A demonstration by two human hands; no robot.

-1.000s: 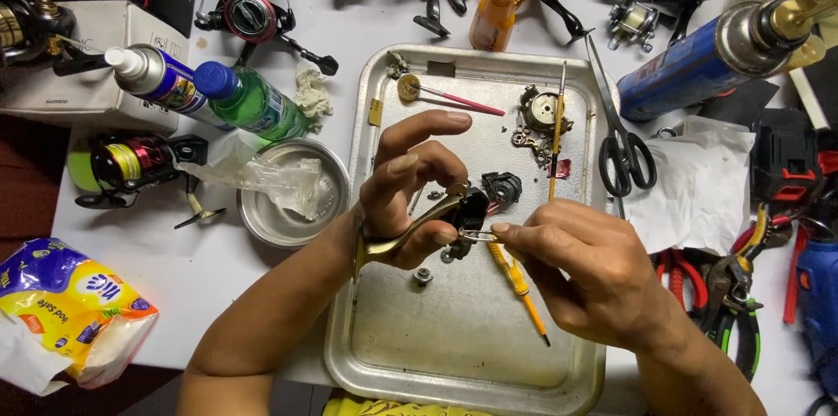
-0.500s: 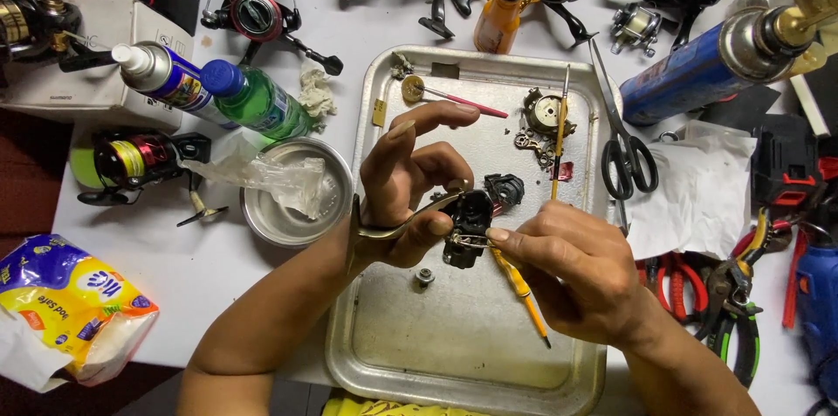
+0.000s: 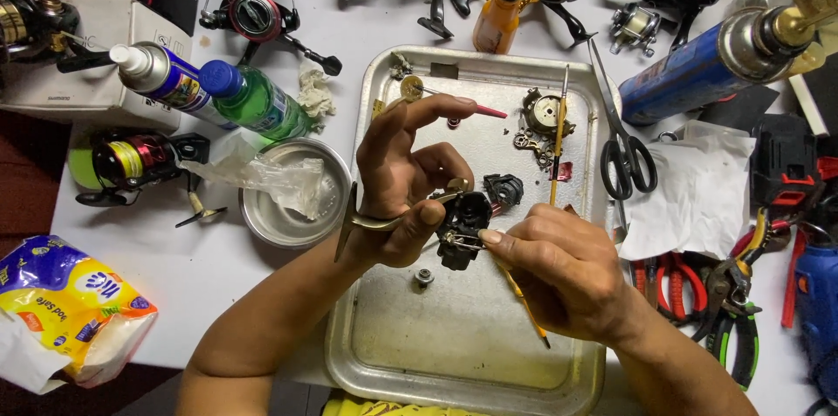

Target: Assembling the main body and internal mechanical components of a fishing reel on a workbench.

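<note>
At the far left we see a yellow packet (image 3: 65, 316) on the table (image 3: 175, 285), with a spray can (image 3: 161, 75) and a green bottle (image 3: 253, 102) lying above it, and a round tin (image 3: 292, 198) holding crumpled plastic just beside the tray (image 3: 463, 372). Our left hand (image 3: 397, 180) sits over the tray's left half; its thumb and curled fingers clamp a brass handle (image 3: 371, 224) joined to the reel body (image 3: 463, 220), while the index finger sticks out straight above. The reel body, small and black, hangs over the middle of the tray between both hands. Below it a small nut (image 3: 425, 276) lies on the tray floor. Our right hand (image 3: 559, 272) pinches a thin metal tool (image 3: 463, 240) between thumb and forefinger, its tip touching the reel body, and a yellow screwdriver (image 3: 524, 307) is tucked under the palm. Further right, scissors (image 3: 624, 141) lie across the tray's rim, then white paper (image 3: 690, 198), red pliers (image 3: 672, 285) and a blue canister (image 3: 698, 75).
</note>
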